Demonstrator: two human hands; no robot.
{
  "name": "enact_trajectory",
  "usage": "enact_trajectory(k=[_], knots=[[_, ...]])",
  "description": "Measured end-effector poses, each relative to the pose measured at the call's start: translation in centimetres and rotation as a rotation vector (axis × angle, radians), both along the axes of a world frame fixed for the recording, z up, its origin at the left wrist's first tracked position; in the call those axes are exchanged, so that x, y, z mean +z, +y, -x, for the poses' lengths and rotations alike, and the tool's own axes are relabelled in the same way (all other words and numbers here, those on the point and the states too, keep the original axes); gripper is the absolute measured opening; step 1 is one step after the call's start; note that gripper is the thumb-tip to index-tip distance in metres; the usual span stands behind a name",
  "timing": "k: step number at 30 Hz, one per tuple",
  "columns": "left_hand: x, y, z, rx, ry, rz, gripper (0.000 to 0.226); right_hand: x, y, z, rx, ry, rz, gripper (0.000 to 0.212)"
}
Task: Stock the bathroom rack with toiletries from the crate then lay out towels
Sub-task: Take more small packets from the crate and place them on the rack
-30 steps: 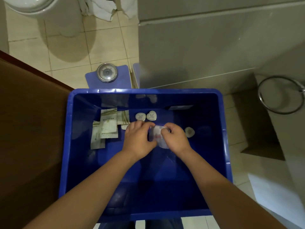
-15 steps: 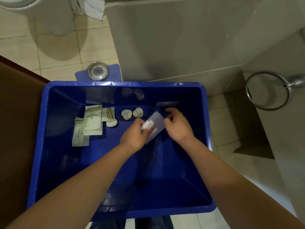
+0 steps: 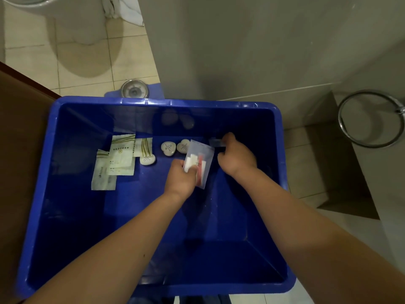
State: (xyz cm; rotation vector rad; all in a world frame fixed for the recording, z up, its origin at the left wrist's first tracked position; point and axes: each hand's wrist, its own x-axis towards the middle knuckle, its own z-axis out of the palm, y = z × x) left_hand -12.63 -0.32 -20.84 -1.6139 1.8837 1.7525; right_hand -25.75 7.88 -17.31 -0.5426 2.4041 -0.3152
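Crate [image 3: 166, 102], blue plastic, rectangular and deep, standing on a tiled bathroom floor. A person leans over it with both bare forearms inside.

Contents, far half of the crate floor:
- Sachets [image 3: 120, 160], pale with gold stripes, several overlapping in a loose pile at the left.
- Heart-shaped soaps [image 3: 168, 148], three, white. Two lie side by side near the middle and the third just beside the sachets.
- Small flat packet [image 3: 215, 142], clear, lying near the far wall to the right of the soaps.

Hands:
- Left hand [image 3: 180, 179], at mid-crate and raised off the floor, grips a clear packet [image 3: 202, 159]. The thumb presses on its face and the fingers are curled behind it. White pieces and one pink piece show through the film. The packet's top edge overlaps the nearest soap from this angle.
- Right hand [image 3: 237, 157], knuckles up and fingers curled, reaches to the small flat packet. Its fingertips meet the packet, but I cannot tell whether a pinch has closed on it.

Surroundings:
- Floor drain [image 3: 134, 91], round metal, just beyond the far rim.
- Towel ring [image 3: 340, 119], chrome, on the wall at the right.
- Toilet base [image 3: 76, 23], upper left, with a white cloth [image 3: 125, 9] beside it.
- Wooden panel [image 3: 22, 128], brown, along the crate's left side.
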Motion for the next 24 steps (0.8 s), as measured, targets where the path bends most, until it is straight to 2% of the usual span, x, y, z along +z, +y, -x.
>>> enact_trajectory(k=[4,10,12,16,18,21,24], knots=[[-0.3,0.1,-0.6,0.016,-0.019,0.01,0.019,-0.5,0.2,-0.3,-0.04,-0.102,-0.009,0.046],[0.3,-0.3,-1.2,0.051,-0.048,0.027,0.013,0.2,1.1,-1.0,-0.13,-0.08,0.143,0.047],[1.1,-0.3,-1.5,0.066,-0.058,0.026,0.015,1.0,1.5,-1.3,-0.166,-0.029,0.179,0.042],[3.7,-0.2,-2.0,0.099,-0.071,-0.024,0.024,3.7,1.6,-2.5,-0.116,0.145,0.157,0.015],[5.3,-0.1,-2.2,0.107,-0.052,-0.042,0.026,5.2,1.4,-3.5,-0.105,0.179,0.133,0.015],[8.2,0.2,-2.5,0.121,-0.006,-0.078,0.026,7.7,1.3,-4.9,-0.164,0.149,0.129,0.018],[11.0,0.6,-2.9,0.1,0.063,-0.128,0.023,10.3,1.3,-5.9,-0.237,0.034,0.139,0.017]])
